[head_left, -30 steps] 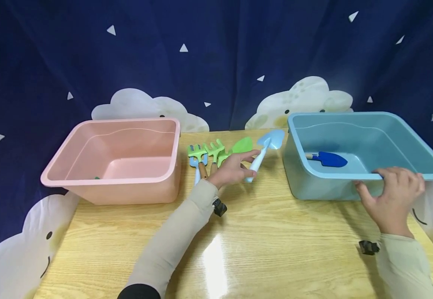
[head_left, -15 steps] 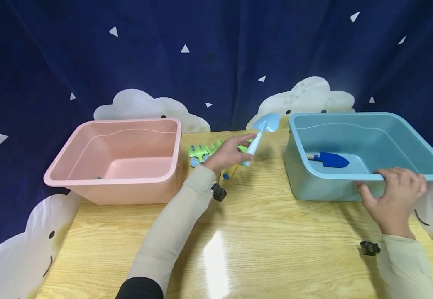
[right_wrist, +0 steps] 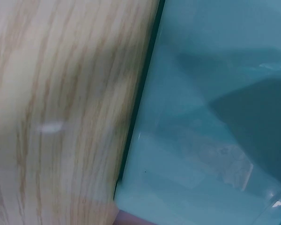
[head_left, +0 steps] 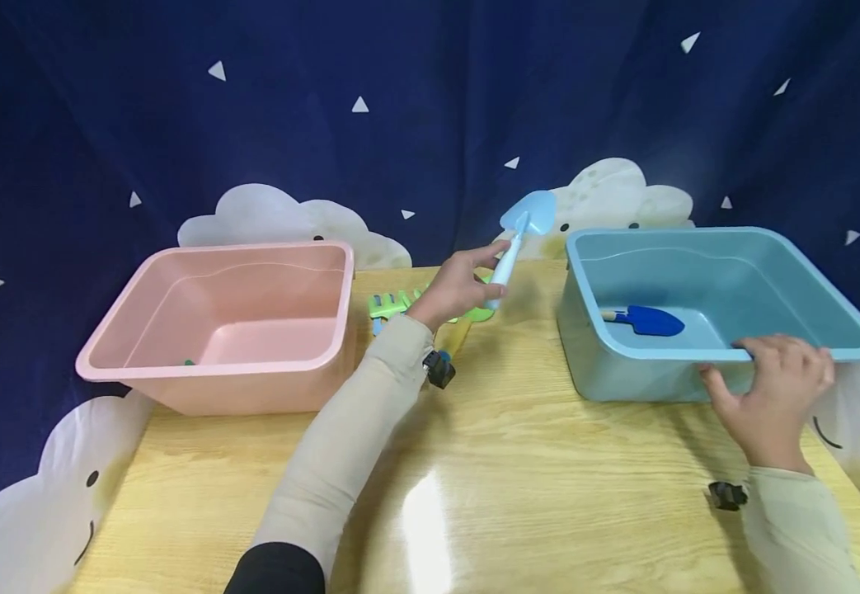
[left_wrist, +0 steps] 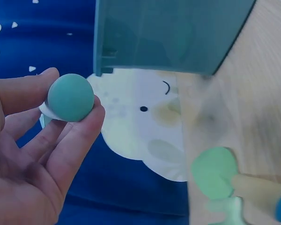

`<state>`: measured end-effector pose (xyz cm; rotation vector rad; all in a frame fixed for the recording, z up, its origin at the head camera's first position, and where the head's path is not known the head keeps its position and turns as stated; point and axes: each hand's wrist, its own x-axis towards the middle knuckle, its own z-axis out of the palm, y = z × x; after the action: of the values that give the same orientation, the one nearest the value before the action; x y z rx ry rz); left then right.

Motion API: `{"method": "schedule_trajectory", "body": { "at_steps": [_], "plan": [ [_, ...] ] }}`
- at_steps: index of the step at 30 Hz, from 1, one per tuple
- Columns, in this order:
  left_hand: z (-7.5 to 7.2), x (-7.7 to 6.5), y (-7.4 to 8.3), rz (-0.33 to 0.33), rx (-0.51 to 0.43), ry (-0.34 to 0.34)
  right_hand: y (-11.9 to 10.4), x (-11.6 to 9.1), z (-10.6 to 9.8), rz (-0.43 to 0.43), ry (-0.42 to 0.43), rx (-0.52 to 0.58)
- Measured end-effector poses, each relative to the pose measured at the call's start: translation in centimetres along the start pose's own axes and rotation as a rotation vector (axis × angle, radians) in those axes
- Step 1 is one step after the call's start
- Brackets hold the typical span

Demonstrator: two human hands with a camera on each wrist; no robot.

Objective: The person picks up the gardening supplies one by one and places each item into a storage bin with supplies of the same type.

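Note:
My left hand (head_left: 453, 290) pinches the handle of a light blue hand trowel (head_left: 532, 213) between thumb and fingers. It is lifted above the back of the table, blade up. In the left wrist view the rounded handle end (left_wrist: 70, 97) faces the camera. My right hand (head_left: 771, 392) grips the front rim of the blue bin (head_left: 667, 355), fingers over the edge and thumb outside. A dark blue trowel (head_left: 655, 321) lies inside that bin. Beneath my left hand are green garden tools, among them a fork (head_left: 383, 306) and a green trowel (left_wrist: 215, 171), partly hidden.
To the left stands a pink bin (head_left: 214, 371) with a small green bit (head_left: 189, 362) showing inside near its front wall. The wooden table (head_left: 533, 478) spreads between and before the bins. A dark blue curtain (head_left: 430, 99) with cloud prints hangs behind.
My left hand has raised the light blue trowel upward and slightly back, from near the tabletop to above the green tools. The right hand stays on the bin rim.

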<state>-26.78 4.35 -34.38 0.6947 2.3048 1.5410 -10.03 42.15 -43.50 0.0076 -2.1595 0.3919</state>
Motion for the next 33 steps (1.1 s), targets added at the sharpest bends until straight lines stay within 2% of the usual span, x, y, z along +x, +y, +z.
{"method": "schedule_trajectory", "body": {
  "at_steps": [5,10,15,21,27,30,33],
  "plan": [
    [-0.3,0.6,1.7,0.017,0.029,0.037,0.2,0.0,0.2,-0.013,0.052,0.012],
    [-0.2,1.5,3.3,-0.002,-0.021,0.055,0.4,-0.1,0.2,-0.025,0.111,0.029],
    [-0.2,2.1,4.4,0.004,-0.013,0.071,0.3,-0.2,0.1,-0.029,0.075,0.016],
    [-0.8,2.0,5.8,0.015,0.027,0.073,0.0,-0.1,0.3,-0.039,0.018,-0.006],
    [-0.7,2.1,7.4,0.061,0.076,0.035,0.1,-0.1,0.5,-0.042,0.054,0.005],
    [-0.2,2.3,8.1,0.071,0.114,0.001,0.2,-0.1,0.6,-0.042,0.062,0.003],
    [0.7,2.4,8.5,0.086,0.152,-0.004,0.2,-0.2,0.7,-0.043,0.069,0.012]
  ]
}}
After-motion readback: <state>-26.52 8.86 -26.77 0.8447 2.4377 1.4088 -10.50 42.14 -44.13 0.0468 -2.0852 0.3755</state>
